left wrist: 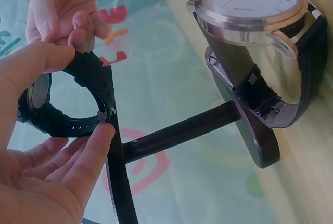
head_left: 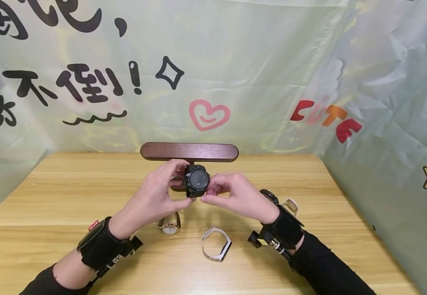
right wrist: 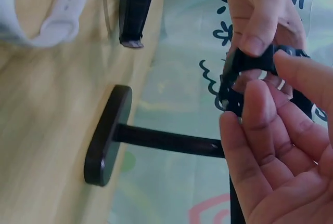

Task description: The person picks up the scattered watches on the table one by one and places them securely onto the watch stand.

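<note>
A black watch (head_left: pixel 198 179) is held up above the table (head_left: pixel 32 237), in front of the wooden stand (head_left: pixel 189 152), its dial turned toward the wearer's head camera, probably so that the face can be seen while both hands work on it. The left hand (head_left: pixel 154 192) pinches it from the left, fingers over the top and thumb beneath; in the left wrist view the strap curves round as a ring between that thumb and the lower fingers, a grip that seems meant to steady the loop and keep its shape. The right hand (head_left: pixel 241 194) has its fingers curled in at the lower right edge and appears to pinch there too, perhaps to handle the strap, though how firmly I cannot tell. Behind, the stand's long crossbar rides on a post above a small base, which likely keeps it raised off the tabletop. Nearer the person, a brown-strapped watch (head_left: pixel 169 226) rests on its own looped strap, and a white band (head_left: pixel 216 245) lies as a ring. Beyond the right wrist sit a second dark watch (head_left: pixel 269 196), partly hidden, and a pale watch (head_left: pixel 291 206), both apart from the work.
</note>
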`<state>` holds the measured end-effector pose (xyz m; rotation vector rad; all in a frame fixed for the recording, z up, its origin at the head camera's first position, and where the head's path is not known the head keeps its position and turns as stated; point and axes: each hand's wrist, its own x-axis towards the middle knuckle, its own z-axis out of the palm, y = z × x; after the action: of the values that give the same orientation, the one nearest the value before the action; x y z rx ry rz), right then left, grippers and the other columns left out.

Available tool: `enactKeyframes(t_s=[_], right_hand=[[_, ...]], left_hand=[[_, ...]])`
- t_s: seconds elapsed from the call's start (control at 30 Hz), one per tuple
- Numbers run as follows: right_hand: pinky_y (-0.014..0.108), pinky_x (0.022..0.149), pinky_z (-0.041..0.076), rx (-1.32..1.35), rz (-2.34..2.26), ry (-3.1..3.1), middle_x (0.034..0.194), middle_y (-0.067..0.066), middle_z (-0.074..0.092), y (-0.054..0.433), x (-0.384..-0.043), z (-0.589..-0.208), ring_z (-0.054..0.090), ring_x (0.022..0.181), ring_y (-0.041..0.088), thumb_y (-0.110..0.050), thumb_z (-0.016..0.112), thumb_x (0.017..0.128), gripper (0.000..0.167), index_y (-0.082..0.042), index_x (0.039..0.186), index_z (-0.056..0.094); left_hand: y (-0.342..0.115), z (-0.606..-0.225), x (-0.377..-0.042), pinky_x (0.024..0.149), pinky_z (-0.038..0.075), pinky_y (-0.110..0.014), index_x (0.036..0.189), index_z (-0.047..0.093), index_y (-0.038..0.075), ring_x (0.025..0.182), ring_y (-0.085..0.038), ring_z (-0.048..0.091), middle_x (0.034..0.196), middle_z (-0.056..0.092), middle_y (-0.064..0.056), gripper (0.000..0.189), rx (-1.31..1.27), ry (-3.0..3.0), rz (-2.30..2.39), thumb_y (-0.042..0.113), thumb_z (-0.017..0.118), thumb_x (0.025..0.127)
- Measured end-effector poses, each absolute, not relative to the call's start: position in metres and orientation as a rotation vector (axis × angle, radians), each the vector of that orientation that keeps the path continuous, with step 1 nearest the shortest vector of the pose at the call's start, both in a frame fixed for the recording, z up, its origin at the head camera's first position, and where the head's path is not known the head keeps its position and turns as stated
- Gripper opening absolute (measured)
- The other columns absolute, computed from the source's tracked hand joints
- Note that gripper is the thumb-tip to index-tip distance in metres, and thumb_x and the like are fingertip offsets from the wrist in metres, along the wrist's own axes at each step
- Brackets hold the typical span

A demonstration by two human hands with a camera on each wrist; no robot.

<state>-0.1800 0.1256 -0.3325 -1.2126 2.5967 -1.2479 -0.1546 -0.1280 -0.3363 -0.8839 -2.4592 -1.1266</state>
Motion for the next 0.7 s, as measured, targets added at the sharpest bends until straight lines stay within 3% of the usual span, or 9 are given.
enactKeyframes(t_s=[0.2, 0.4, 0.7], right_hand=[[0.025, 0.078, 0.061, -1.136, -1.321, 2.587, 0.082, -0.01, 0.074, 0.1217, -0.178, -0.3355, 0.067, 0.08, 0.005, -0.022, 0.081, 0.097, 0.01, -0.019, 0.089, 0.077], [0.026, 0.08, 0.062, -1.134, -1.395, 2.567, 0.084, -0.01, 0.073, 0.12, -0.1771, -0.3362, 0.067, 0.081, 0.007, -0.019, 0.081, 0.097, 0.007, -0.019, 0.091, 0.078], [0.025, 0.067, 0.054, -1.224, -1.388, 2.559, 0.083, -0.007, 0.068, 0.1228, -0.1793, -0.3345, 0.06, 0.077, 0.009, -0.016, 0.075, 0.102, 0.004, -0.016, 0.097, 0.076]], left_hand=[[-0.1274, -0.3364, -0.1541, 0.091, 0.066, -0.03, 0.14, 0.052, 0.004, 0.115, -0.025, 0.074, 0.128, 0.069, -0.013, 0.079, -0.845, -2.459, -1.13, 0.004, 0.095, 0.074], [-0.1267, -0.3365, -0.1535, 0.091, 0.064, -0.022, 0.141, 0.05, 0.005, 0.115, -0.024, 0.073, 0.127, 0.067, -0.013, 0.082, -0.821, -2.449, -1.177, 0.005, 0.097, 0.074], [-0.1269, -0.3361, -0.1533, 0.088, 0.066, -0.024, 0.149, 0.047, 0.005, 0.111, -0.025, 0.073, 0.128, 0.066, -0.014, 0.09, -0.852, -2.437, -1.142, 0.01, 0.099, 0.075]])
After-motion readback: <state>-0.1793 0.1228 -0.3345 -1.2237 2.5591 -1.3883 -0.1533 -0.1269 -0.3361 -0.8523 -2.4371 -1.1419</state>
